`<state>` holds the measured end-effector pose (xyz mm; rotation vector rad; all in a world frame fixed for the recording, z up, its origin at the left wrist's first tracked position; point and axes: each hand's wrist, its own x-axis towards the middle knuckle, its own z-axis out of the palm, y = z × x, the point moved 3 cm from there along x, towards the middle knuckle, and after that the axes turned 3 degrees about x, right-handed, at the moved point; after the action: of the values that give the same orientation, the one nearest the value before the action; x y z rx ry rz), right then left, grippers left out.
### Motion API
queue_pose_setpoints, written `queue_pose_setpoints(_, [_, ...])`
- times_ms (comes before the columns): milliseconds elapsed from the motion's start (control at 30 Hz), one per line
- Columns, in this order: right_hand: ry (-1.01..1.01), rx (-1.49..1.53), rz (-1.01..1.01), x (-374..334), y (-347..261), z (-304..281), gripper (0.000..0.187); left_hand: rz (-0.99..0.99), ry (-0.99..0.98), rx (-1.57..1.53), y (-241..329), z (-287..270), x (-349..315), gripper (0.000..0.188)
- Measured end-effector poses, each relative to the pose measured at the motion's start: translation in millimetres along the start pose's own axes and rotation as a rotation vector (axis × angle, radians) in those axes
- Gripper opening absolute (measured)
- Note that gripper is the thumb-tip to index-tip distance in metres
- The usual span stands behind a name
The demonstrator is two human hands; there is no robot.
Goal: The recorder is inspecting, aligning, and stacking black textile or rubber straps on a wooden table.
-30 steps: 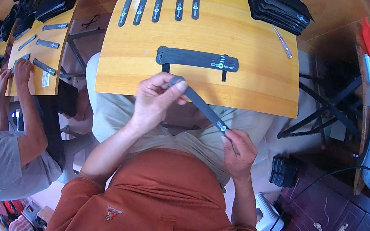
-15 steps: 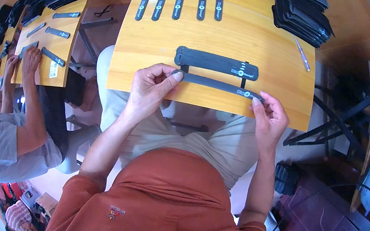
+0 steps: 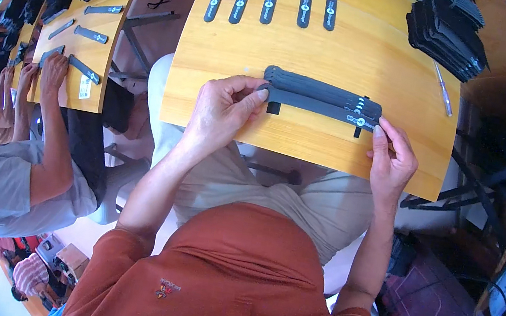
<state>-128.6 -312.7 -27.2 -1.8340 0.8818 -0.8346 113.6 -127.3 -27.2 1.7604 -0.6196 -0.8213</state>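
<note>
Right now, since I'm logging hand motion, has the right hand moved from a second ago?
Yes: the right hand has moved forward, from short of the table's near edge to beyond it.

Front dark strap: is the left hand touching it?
Touching: the head view shows the left hand with its thumb on the left end of the front dark strap.

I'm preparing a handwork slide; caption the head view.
Left hand and right hand hold a dark strap by its ends beside overlapping straps on a wooden table.
</note>
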Motion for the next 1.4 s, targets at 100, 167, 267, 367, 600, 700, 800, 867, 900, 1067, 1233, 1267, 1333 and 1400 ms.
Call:
queue_pose_setpoints(100, [-0.015,-0.049,0.007,2.5,-2.6,0.0,0.018,-0.029,0.017,-0.006,-1.7,0.0,3.8,0.019])
queue_pose_setpoints(167, [-0.016,-0.056,0.035,4.9,-4.8,0.3,0.018,-0.066,-0.026,0.040,0.4,-1.0,4.9,0.020])
queue_pose_setpoints(267, [-0.003,-0.034,0.063,8.0,-2.2,1.5,0.017,-0.084,-0.019,0.061,0.9,-2.4,8.0,0.018])
queue_pose_setpoints(367, [-0.017,-0.108,-0.023,9.5,1.2,1.5,0.017,-0.090,-0.008,0.070,3.3,-1.7,8.3,0.016])
queue_pose_setpoints(600, [-0.002,-0.101,0.020,9.7,5.3,1.8,0.015,-0.093,0.008,0.157,4.8,-1.8,10.0,0.016])
queue_pose_setpoints(700, [0.004,-0.096,0.022,9.3,6.4,1.3,0.014,-0.074,0.003,0.188,5.3,-2.1,10.7,0.016])
queue_pose_setpoints(800, [0.006,-0.097,0.017,9.7,6.5,1.5,0.014,-0.094,0.016,0.179,5.7,-2.2,10.8,0.016])
queue_pose_setpoints(867, [0.006,-0.095,0.014,9.9,6.4,1.6,0.013,-0.087,0.003,0.186,5.5,-3.1,11.4,0.016])
queue_pose_setpoints(900, [0.005,-0.100,0.005,10.1,6.2,1.4,0.013,-0.088,0.003,0.186,5.3,-3.3,11.8,0.016])
queue_pose_setpoints(1067, [0.005,-0.114,0.000,9.8,6.9,1.3,0.014,-0.073,0.035,0.173,3.2,-2.4,12.2,0.012])
queue_pose_setpoints(1233, [0.016,-0.089,0.024,9.3,6.9,1.7,0.014,-0.078,0.013,0.185,1.6,-3.4,12.6,0.015])
queue_pose_setpoints(1267, [0.017,-0.090,0.024,9.4,6.8,1.8,0.014,-0.079,0.010,0.169,1.0,-3.3,12.9,0.015])
queue_pose_setpoints(1333, [0.023,-0.103,0.020,9.5,6.4,1.7,0.013,-0.083,0.011,0.162,-0.1,-3.3,13.0,0.015])
queue_pose_setpoints(1400, [0.023,-0.109,0.017,9.6,4.9,1.8,0.013,-0.088,0.013,0.156,-0.1,-2.8,12.7,0.014])
